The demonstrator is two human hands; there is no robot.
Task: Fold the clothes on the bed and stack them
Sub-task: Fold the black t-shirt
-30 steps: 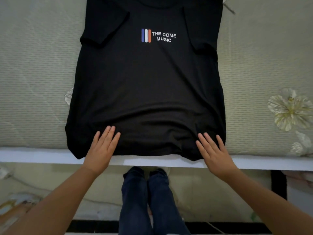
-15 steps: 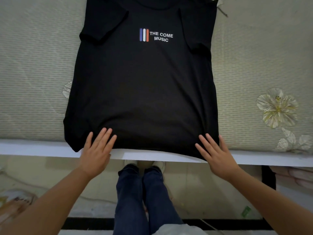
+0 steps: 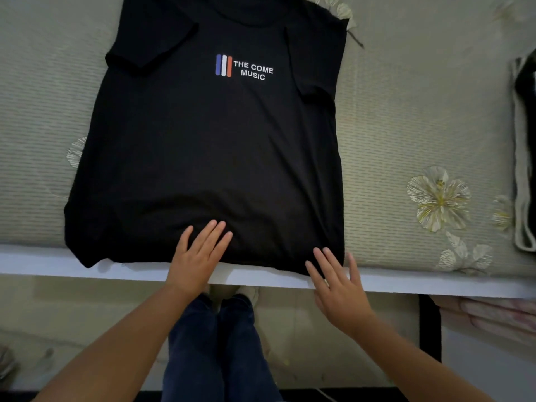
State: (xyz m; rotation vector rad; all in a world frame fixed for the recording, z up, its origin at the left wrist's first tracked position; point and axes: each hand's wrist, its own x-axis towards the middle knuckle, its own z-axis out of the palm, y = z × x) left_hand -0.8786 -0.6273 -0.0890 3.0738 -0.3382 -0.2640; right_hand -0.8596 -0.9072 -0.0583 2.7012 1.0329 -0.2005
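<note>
A black T-shirt (image 3: 208,146) with a "THE COME MUSIC" print lies face up on the bed, both sleeves folded inward over the chest. Its hem reaches the bed's near edge. My left hand (image 3: 198,255) lies flat with straight fingers on the hem, near the middle. My right hand (image 3: 336,281) has its fingers spread at the hem's right corner, fingertips touching the cloth, palm over the white bed frame.
The bed has a pale green quilted cover (image 3: 406,126) with flower prints. A white bed frame edge (image 3: 43,258) runs along the front. Another dark garment with pale trim (image 3: 525,152) lies at the far right edge. My legs in dark jeans (image 3: 220,343) stand below.
My left hand slid right along the hem from the left corner toward the middle. My right hand stayed at the right corner. The view shifted, showing the garment at right.
</note>
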